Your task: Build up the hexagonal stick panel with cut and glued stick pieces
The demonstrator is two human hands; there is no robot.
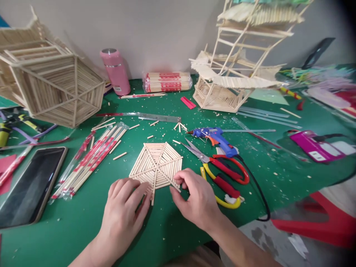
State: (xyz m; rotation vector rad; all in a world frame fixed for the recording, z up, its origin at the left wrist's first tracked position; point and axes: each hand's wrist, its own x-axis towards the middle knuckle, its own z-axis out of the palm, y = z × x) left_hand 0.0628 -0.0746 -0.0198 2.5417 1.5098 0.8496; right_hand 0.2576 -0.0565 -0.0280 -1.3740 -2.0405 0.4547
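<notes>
Stick panel [157,165] is flat on the green table [91,237], near side, centre of my view. Roughly six-sided, spokes crossing at the middle, rows of sticks filling between them; one spoke end pokes out past the rows toward me. I've got the left hand [125,209] at its near left edge, fingers bent loosely over it and covering that part; can't tell from here if they grasp or just rest. Right hand [194,198] at the near right corner, thumb and forefinger either side of a spoke end, other fingers curled in; can't confirm a firm pinch. Blue glue gun [214,139] lies beyond the right hand, nozzle pointing left, cord [257,185] running back to the table edge. Scissors [226,167] with red and yellow handles lie between gun and right hand, blades apart. On the left I see wrapped stick packs [94,163], a loose stick [120,155] beside them, and a phone [36,181] with a dark screen. Far side: big stick model [62,87] on the left, pink bottle [116,74] next to it, a plastic-wrapped stick bundle [167,82], then a taller stick frame [236,83] on the right. Stick crumbs scattered across the tabletop
</notes>
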